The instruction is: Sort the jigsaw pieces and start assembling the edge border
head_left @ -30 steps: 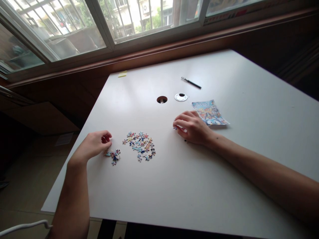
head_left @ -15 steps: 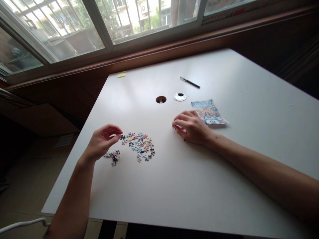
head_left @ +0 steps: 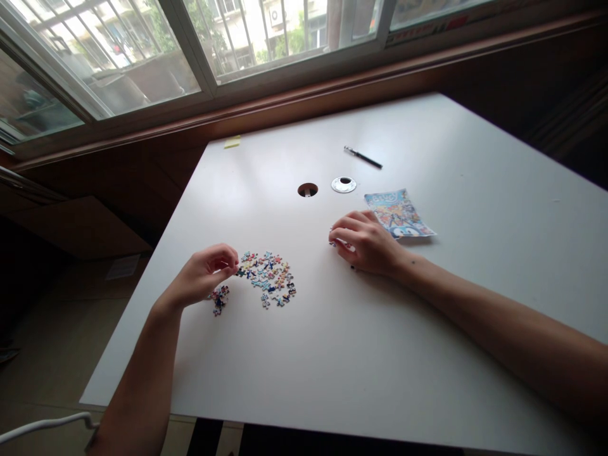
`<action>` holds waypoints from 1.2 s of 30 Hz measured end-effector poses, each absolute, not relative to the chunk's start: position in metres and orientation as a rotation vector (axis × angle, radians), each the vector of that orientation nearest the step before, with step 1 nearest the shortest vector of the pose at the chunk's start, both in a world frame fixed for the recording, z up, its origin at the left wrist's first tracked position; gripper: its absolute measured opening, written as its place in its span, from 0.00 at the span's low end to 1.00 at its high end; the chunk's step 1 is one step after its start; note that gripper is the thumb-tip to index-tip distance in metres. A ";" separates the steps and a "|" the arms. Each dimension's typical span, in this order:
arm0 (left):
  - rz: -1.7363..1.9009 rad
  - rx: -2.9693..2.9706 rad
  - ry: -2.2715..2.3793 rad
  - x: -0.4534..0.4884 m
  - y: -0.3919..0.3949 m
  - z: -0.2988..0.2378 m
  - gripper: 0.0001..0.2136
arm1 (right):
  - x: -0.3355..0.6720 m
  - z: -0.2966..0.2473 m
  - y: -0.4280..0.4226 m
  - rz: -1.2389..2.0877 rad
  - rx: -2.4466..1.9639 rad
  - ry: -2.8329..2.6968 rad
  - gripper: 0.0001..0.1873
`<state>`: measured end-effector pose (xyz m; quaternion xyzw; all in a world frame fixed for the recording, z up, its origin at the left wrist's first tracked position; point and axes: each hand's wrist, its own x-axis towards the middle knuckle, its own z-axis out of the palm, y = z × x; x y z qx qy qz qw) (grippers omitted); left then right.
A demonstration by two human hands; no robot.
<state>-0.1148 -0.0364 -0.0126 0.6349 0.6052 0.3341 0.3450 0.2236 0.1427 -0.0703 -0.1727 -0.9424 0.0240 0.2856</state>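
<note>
My left hand (head_left: 205, 276) rests curled on the white table (head_left: 361, 342), its fingertips pinched at the left edge of a loose pile of small colourful puzzle pieces (head_left: 268, 278). Whether a piece sits in the pinch is too small to tell. A smaller clump of pieces (head_left: 219, 299) lies just under that hand. My right hand (head_left: 368, 242) lies to the right, fingers curled over a few pieces (head_left: 334, 242) on the table. A colourful picture card (head_left: 398, 213) lies just beyond my right hand.
A black pen (head_left: 363, 158) lies further back. A round cable hole (head_left: 308, 189) and its silver cap (head_left: 343, 185) sit mid-table. A yellow note (head_left: 232, 143) is at the far left corner. Windows run along the back wall. The table's left edge is close to my left arm.
My left hand lifted from the small clump with a dark piece pinched, moved right to the bigger pile, and has now lowered to the pile's edge. My right hand stayed still.
</note>
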 end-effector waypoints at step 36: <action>0.350 1.958 2.196 -0.161 -0.046 -0.014 0.08 | 0.223 -0.071 0.142 0.050 -0.454 -2.517 0.07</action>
